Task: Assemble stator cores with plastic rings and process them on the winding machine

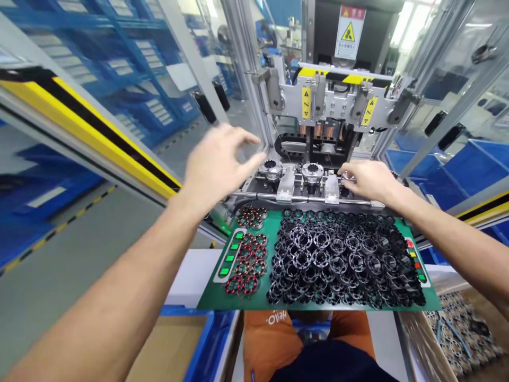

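My left hand [222, 162] hangs in the air left of the machine's row of fixtures, thumb and fingers apart, nothing between them. A round metal fixture [271, 170] is just right of its fingertips, and a second one [313, 172] stands mid-row. My right hand [368, 179] is at the right end of the row, its fingers curled over a fixture there; what they touch is hidden. Below, a green board [214, 302] bears a dense pile of black rings [322, 260] and, to the left, several copper-wound rings [249, 265].
Above the fixtures is the machine head [334, 101] with yellow warning labels. Metal frame posts flank it. Green buttons [227, 259] line the board's left side. A blue-edged box [210, 339] sits lower left, a carton of rings [461, 334] lower right.
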The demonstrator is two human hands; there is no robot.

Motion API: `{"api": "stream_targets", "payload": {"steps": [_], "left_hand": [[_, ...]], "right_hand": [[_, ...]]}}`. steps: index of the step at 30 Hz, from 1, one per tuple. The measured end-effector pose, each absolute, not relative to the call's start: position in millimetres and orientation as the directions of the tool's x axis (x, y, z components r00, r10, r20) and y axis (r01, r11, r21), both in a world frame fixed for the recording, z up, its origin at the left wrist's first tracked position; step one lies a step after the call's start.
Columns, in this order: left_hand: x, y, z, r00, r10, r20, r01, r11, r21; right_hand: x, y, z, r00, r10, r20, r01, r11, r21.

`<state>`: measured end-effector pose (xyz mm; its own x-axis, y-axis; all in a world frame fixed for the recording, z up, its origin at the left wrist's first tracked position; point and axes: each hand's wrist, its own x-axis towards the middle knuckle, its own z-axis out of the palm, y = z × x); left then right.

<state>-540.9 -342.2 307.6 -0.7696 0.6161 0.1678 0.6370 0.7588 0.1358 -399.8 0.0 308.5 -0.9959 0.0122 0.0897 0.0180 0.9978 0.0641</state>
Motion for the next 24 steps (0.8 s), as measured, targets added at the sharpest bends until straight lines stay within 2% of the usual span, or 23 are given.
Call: {"api": "stream_targets", "payload": {"steps": [2, 5, 10, 15, 21, 24], "left_hand": [[-563, -327, 292, -0.769, 0.612, 0.182, 0.637, 0.759, 0.138], [-593, -321, 259, -0.75, 0.635, 0.186, 0.659, 0.74, 0.134], [-619, -325, 209, -0.681, 0.673, 0.288, 0.728, 0.662, 0.176], [-622, -320, 173, -0.7, 0.675, 0.233, 0.714, 0.671, 0.201], [-633, -318, 176, -0.691, 0.691, 0.212, 0.722, 0.667, 0.182], [-635, -302, 189, -0.691, 0.7, 0.182, 0.723, 0.67, 0.171]], "right_hand": [[-424, 18, 301, -0.996, 0.085, 0.037, 0.089, 0.987, 0.136], [-434, 55, 292, -0.988, 0.147, 0.051, 0.153, 0.976, 0.155], [-408, 84, 259, -0.995, 0.057, 0.081, 0.064, 0.994, 0.09], [-409, 74, 211, -0.999, -0.02, 0.041, -0.021, 1.0, -0.015], [-419, 74, 206, -0.998, -0.01, 0.063, -0.016, 0.995, -0.094], [-405, 90, 216, -0.991, 0.052, 0.126, 0.036, 0.991, -0.128]]}}
